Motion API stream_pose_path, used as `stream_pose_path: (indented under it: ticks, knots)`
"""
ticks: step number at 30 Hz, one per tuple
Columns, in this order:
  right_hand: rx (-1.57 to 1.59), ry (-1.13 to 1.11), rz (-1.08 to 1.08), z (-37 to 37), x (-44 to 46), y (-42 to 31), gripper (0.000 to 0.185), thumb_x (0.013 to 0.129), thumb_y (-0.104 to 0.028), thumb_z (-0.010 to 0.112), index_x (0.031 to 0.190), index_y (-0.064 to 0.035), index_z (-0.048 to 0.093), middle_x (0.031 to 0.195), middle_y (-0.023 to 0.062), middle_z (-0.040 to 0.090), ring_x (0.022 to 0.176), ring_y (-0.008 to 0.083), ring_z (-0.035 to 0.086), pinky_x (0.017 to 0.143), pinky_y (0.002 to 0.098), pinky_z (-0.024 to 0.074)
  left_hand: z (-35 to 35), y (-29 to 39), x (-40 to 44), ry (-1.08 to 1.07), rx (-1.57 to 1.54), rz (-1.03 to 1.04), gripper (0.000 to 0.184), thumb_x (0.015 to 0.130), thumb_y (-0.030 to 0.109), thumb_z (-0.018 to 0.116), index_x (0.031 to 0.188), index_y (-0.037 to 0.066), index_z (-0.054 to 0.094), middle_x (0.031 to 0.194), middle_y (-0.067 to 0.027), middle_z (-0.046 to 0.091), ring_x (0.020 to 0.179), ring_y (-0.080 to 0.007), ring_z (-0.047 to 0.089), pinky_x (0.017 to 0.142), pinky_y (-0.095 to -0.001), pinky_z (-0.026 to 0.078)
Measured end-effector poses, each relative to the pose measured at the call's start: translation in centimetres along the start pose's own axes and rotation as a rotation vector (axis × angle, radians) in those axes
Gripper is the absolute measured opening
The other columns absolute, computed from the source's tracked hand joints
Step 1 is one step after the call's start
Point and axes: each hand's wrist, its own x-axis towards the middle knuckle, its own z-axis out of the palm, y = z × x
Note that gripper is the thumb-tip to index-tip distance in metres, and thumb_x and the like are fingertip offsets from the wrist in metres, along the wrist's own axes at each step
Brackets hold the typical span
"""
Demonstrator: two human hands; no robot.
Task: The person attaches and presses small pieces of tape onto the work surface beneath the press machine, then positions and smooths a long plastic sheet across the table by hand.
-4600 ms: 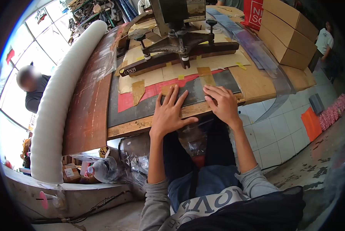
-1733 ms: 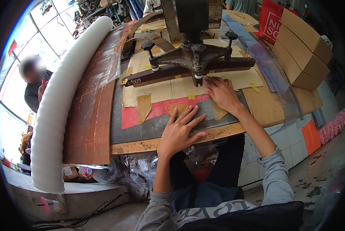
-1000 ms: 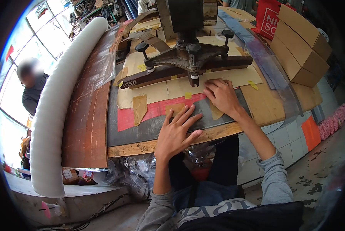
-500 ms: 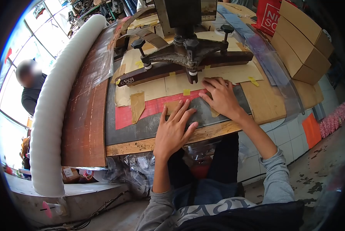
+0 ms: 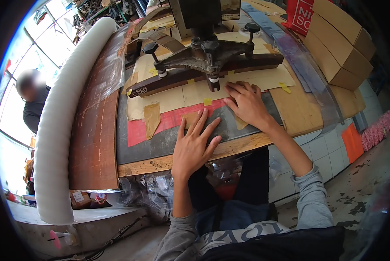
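My left hand [image 5: 191,150] lies spread on the dark mat [image 5: 160,145], its fingertips over a piece of brown tape [image 5: 189,119] and the edge of a red sheet [image 5: 136,134]. Farther right, my right hand [image 5: 248,104] rests with bent, slightly parted fingers at the edge of the pale board [image 5: 195,93], partly over another tape strip [image 5: 240,123]. Neither hand holds anything that shows. Just beyond my right fingertips is the dark press bar [image 5: 264,62] under a black metal bracket [image 5: 203,54]. Small yellow tape pieces [image 5: 207,102] dot the board.
A white foam roll [image 5: 60,130] and a reddish-brown board [image 5: 95,143] lie on the left. Clear plastic sheeting [image 5: 321,102] hangs over the right edge, near cardboard boxes [image 5: 338,48] and a red bag [image 5: 300,15]. A person [image 5: 34,100] is beyond the roll.
Since the earliest frame, my right hand has moved forward from the dark mat to the pale board's edge. My left hand stays spread on the mat. Lately the view has shifted slightly.
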Motion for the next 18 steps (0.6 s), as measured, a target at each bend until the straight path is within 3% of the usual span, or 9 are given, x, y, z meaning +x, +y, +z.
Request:
stream_pose_path:
  ticks: [3,6,15,18]
  knots:
    - [0.009,0.030,-0.016,0.60,-0.07,0.32,0.037,0.089,-0.034,0.056,0.115,-0.0071,0.060,0.124,0.0018,0.056,0.116,0.0209,0.047,0.096,0.0548,0.0319,0.11,-0.07,0.01,0.013,0.008,0.003,0.045,0.095,0.037,0.044,0.136,0.021,0.047,0.146,-0.0104,0.037,0.137,-0.0259,0.031,0.113,-0.0474,0.017]
    - [0.014,0.031,-0.014,0.70,-0.02,0.35,0.037,0.088,-0.034,0.056,0.114,-0.0069,0.060,0.124,0.0020,0.056,0.116,0.0213,0.047,0.096,0.0548,0.0318,0.33,-0.11,0.01,0.050,0.021,0.008,0.043,0.094,0.039,0.045,0.133,0.021,0.049,0.144,-0.0111,0.040,0.135,-0.0252,0.034,0.112,-0.0488,0.021]
    - [0.049,0.010,0.009,0.02,-0.13,0.02,0.038,0.086,-0.032,0.060,0.114,-0.0059,0.063,0.124,0.0048,0.058,0.116,0.0237,0.047,0.099,0.0489,0.0317,0.37,-0.10,-0.04,0.097,-0.035,-0.001,0.038,0.091,0.033,0.052,0.126,0.018,0.054,0.139,-0.0112,0.044,0.131,-0.0278,0.039,0.111,-0.0478,0.023]
    - [0.095,0.030,-0.003,0.06,-0.37,0.21,0.036,0.087,-0.032,0.059,0.111,-0.0062,0.064,0.120,0.0045,0.059,0.116,0.0228,0.047,0.100,0.0550,0.0284,0.39,-0.15,-0.22,0.120,-0.082,0.008,0.037,0.088,0.031,0.056,0.122,0.016,0.056,0.133,-0.0109,0.048,0.126,-0.0299,0.043,0.110,-0.0474,0.025]
